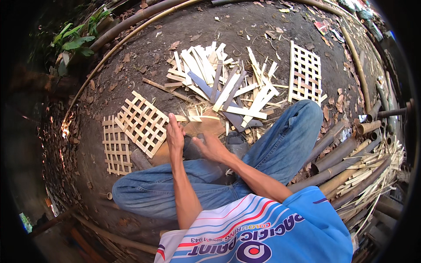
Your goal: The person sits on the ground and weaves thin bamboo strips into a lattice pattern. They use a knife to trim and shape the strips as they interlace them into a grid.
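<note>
My left hand (pixel 175 135) is upright beside a woven bamboo lattice panel (pixel 144 122), its fingers closed at the left end of a pale bamboo strip (pixel 197 118). That strip points right across a brown wooden block (pixel 205 128) between my legs. Just below the block, my right hand (pixel 212 148) reaches leftward, fingers and thumb stretched and apart, with nothing visible in it. In front of both hands is a heap of split bamboo strips (pixel 197 61). A blue-grey flat blade (pixel 200 83) lies among them.
A second lattice panel (pixel 116 147) lies partly under the first at left. Another lattice panel (pixel 304 73) lies far right. Bamboo poles (pixel 337 153) and loose strips (pixel 364 175) are piled at right. A long bent bamboo pole (pixel 105 63) curves along the left. Dry leaves dot the soil.
</note>
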`<state>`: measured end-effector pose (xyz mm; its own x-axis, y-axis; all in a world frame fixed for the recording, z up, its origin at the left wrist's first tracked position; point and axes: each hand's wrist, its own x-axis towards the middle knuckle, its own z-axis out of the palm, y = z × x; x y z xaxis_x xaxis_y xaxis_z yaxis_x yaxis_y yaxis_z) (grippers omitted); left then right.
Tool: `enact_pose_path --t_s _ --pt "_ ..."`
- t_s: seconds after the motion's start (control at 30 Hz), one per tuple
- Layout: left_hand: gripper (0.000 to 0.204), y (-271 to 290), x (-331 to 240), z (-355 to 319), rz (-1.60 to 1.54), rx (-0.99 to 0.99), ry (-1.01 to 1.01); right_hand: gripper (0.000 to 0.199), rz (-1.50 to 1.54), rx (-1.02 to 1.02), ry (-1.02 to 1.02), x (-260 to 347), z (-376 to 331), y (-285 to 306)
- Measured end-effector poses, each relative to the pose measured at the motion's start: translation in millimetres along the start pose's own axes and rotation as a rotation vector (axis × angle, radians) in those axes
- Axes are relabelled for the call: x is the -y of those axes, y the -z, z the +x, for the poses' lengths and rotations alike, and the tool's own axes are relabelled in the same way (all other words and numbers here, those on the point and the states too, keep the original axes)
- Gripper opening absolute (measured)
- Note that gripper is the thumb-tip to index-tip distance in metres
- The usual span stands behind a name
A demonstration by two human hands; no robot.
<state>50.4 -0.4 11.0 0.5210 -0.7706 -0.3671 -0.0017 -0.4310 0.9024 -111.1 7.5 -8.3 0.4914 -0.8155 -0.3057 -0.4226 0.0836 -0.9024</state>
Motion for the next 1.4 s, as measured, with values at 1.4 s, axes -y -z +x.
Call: enact_pose_path --t_s 1.4 --pt "0.066 13 19 -12 0.184 -0.105 0.02 0.048 -0.03 0.044 -0.037 -12 -17 -7"
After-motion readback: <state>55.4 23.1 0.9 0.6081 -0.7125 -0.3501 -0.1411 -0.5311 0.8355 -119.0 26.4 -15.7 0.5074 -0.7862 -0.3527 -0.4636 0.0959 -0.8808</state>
